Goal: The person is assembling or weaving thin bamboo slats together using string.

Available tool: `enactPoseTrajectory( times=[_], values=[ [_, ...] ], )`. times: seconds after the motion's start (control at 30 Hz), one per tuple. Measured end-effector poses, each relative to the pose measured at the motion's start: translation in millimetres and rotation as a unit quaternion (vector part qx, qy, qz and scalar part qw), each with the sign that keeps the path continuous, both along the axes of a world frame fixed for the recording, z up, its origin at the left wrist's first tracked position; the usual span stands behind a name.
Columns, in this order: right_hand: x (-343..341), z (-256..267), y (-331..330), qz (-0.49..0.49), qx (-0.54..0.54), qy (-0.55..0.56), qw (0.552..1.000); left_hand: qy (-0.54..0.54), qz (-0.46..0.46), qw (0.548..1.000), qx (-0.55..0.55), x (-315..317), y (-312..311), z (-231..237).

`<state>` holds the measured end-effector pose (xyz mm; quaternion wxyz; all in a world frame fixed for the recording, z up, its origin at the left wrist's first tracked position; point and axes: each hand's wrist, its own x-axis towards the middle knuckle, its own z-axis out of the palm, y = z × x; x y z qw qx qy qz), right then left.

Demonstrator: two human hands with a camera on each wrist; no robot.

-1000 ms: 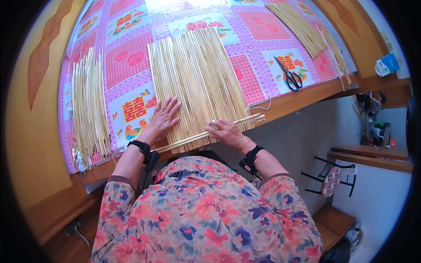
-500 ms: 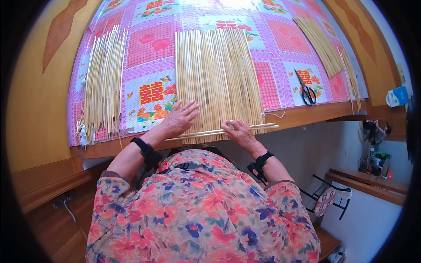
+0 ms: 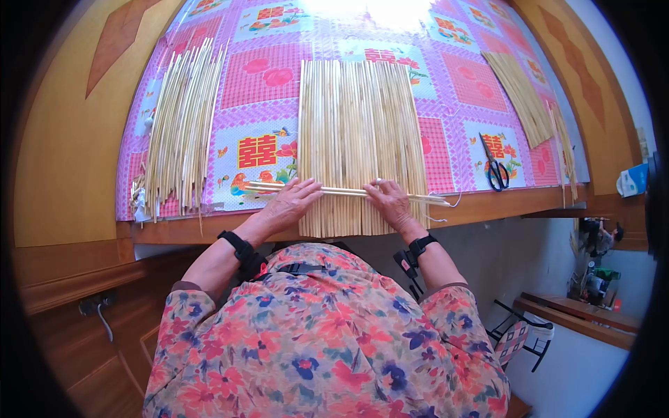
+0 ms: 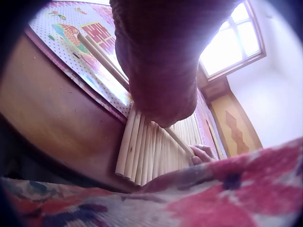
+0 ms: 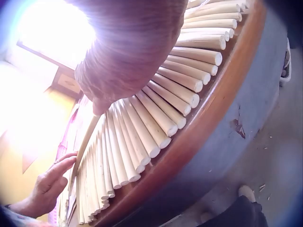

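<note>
Many straw-coloured sticks (image 3: 355,125) lie side by side in a flat panel, their near ends along the table edge. A few thin pale sticks (image 3: 345,191) cross the panel sideways near its front. My right hand (image 3: 390,203) grips these cross sticks toward their right end, thumb and fingers at the panel's surface. With fairly straight fingers, my left hand (image 3: 293,205) rests over the cross sticks at the panel's left edge. In the right wrist view, the left fingers touch a cross stick (image 5: 85,142) beside the round cut ends of the panel.
A loose bundle of sticks (image 3: 182,132) lies left on the patterned tablecloth (image 3: 261,80). Scissors (image 3: 496,167), another stick bundle (image 3: 519,97) and thinner strips (image 3: 563,153) are at right. White string (image 3: 456,200) trails near the wooden table edge (image 3: 502,216). A stool (image 3: 512,341) stands below right.
The cross sticks have moved away from the body, up from the panel's near ends, with the right hand gripping them. My left hand has shifted onto them from the panel's left side.
</note>
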<state>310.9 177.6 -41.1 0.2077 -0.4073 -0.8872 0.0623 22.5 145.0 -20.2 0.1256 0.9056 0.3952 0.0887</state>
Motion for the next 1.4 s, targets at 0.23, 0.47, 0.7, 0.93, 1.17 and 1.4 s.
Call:
enactPoseTrajectory(
  times=[0.23, 0.47, 0.7, 0.93, 1.17, 1.4],
  values=[
    [0, -1, 3, 0.005, 0.006, 0.001, 1.000, 0.019, 0.009, 0.999, -0.045, 0, -5, -8],
    [2, -4, 3, 0.004, 0.015, -0.006, 1.000, 0.038, -0.005, 0.998, -0.044, 0, -4, -10],
    [2, 0, 5, 0.014, 0.016, -0.002, 1.000, 0.037, -0.006, 0.997, -0.061, -1, -5, -13],
    [5, -2, 8, 0.027, 0.025, -0.009, 0.999, 0.029, -0.006, 0.997, -0.076, 1, -7, -12],
    [5, -4, 8, 0.028, 0.019, -0.002, 0.999, 0.050, 0.000, 0.996, -0.079, 3, -7, -6],
    [4, -2, 9, 0.024, 0.025, -0.001, 0.999, 0.036, -0.001, 0.995, -0.095, 3, -6, -4]
  ],
)
